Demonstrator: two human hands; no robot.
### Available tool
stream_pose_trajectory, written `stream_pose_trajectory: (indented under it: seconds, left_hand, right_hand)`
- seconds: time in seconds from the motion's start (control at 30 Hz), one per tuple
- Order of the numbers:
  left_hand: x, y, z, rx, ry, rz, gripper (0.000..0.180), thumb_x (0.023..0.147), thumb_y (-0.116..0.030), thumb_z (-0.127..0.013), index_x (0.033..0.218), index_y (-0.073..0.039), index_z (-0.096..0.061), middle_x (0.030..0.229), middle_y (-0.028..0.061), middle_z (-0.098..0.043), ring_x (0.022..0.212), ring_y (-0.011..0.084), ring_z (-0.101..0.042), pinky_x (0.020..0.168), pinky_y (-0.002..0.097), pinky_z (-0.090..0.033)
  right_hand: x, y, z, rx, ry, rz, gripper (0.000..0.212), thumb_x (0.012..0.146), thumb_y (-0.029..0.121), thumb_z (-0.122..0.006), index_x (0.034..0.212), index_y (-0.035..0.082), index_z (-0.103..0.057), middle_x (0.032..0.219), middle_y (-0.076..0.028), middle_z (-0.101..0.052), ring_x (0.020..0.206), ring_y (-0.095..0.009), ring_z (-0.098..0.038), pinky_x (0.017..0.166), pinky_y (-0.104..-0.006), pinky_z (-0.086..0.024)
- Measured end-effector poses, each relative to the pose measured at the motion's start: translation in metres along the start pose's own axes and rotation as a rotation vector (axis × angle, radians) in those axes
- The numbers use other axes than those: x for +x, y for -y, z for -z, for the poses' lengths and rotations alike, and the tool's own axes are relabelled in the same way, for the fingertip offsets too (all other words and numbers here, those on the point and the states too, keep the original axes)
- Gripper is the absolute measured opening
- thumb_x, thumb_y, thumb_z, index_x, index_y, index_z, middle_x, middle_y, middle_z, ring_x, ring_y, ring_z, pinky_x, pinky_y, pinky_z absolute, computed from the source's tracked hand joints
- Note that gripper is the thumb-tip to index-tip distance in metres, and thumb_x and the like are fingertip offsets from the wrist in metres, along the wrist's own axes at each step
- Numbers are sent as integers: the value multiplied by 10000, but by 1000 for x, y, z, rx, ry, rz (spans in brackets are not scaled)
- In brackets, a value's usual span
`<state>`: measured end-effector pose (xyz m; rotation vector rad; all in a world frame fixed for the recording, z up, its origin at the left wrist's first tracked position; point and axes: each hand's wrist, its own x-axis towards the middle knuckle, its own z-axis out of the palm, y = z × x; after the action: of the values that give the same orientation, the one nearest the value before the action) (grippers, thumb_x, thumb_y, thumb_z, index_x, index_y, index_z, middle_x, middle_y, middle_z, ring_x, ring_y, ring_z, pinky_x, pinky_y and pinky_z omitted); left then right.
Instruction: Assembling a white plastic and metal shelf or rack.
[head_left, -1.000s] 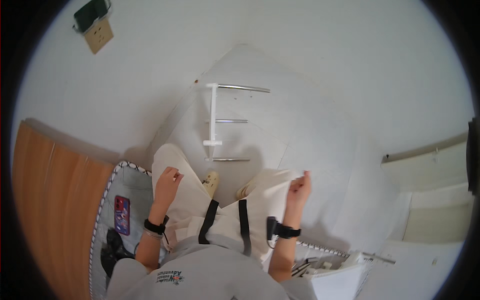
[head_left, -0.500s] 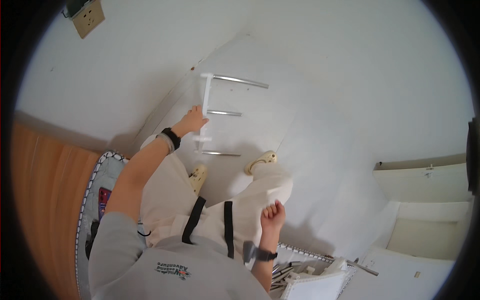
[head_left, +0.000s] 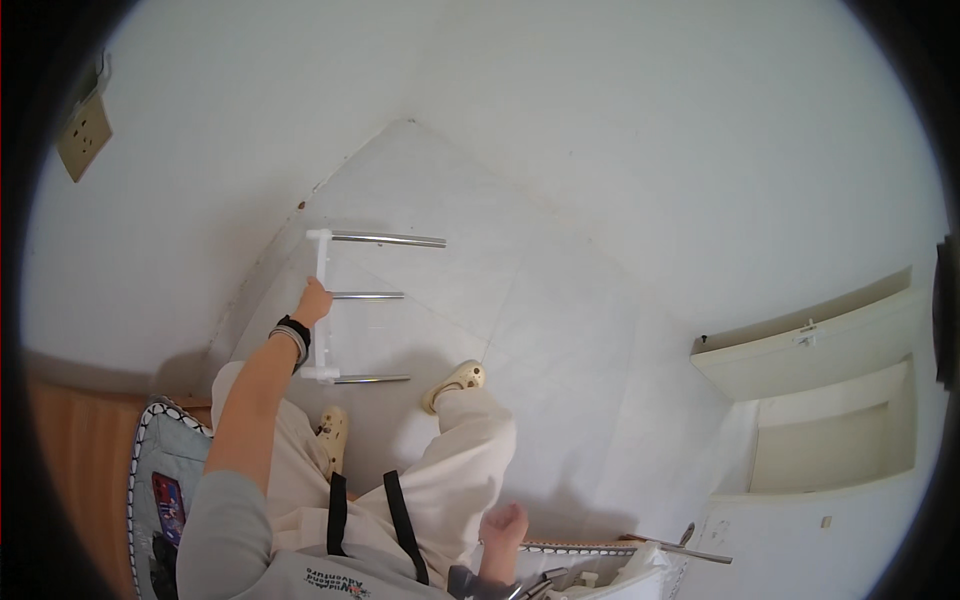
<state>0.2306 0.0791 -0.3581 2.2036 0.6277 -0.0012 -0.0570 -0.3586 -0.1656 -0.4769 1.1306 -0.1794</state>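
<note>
My left hand [head_left: 315,302] is closed round the middle of a white plastic side frame [head_left: 321,345]. Three shiny metal tubes stick out from this frame toward the right: a longer far tube [head_left: 390,239], a middle tube [head_left: 372,295] and a near tube [head_left: 375,379]. The piece is held low in front of me, above or against the pale floor; I cannot tell which. My right hand [head_left: 503,522] is beside my right knee, its fingers curled in, and nothing shows in it.
Below my right hand, a bag with a patterned rim [head_left: 580,549] contains metal tubes and white parts. A phone [head_left: 168,508] lies on grey cloth at my left. An open white cabinet [head_left: 830,430] stands at right; a wall socket [head_left: 86,137] is at far left.
My view has shifted, so the scene sits lower and further left, apart from the socket, which is lower left. My left hand keeps its hold on the side frame. My right hand remains curled.
</note>
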Motion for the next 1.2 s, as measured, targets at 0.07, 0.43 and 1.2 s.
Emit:
stream_pose_trajectory:
  seconds: [0.07,0.43,1.2]
  left_hand:
    - [-10,-2,4,44,26,-4,474,756,-168,-566,1047,131,-340,931,358,-532,812,462,-568,712,476,-478]
    - [-114,-42,18,-309,639,-29,494,718,-232,-685,1049,35,-434,891,126,-545,730,223,-587,521,330,-515]
    - [-242,-37,9,-385,500,-301,438,638,-188,-767,881,-2,-453,841,128,-547,784,229,-543,728,337,-444]
  right_hand:
    - [0,-5,-27,-5,109,-13,146,820,138,-457,677,110,-460,489,45,-286,394,-98,-238,396,-239,-233]
    - [-24,-46,-86,-42,377,-138,98,825,138,-477,751,74,-486,527,33,-330,431,-92,-266,397,-233,-227]
    - [45,-109,-212,-1965,1086,1635,457,670,134,-664,1078,108,-461,1055,-112,-509,1044,-291,-483,922,-498,-313]
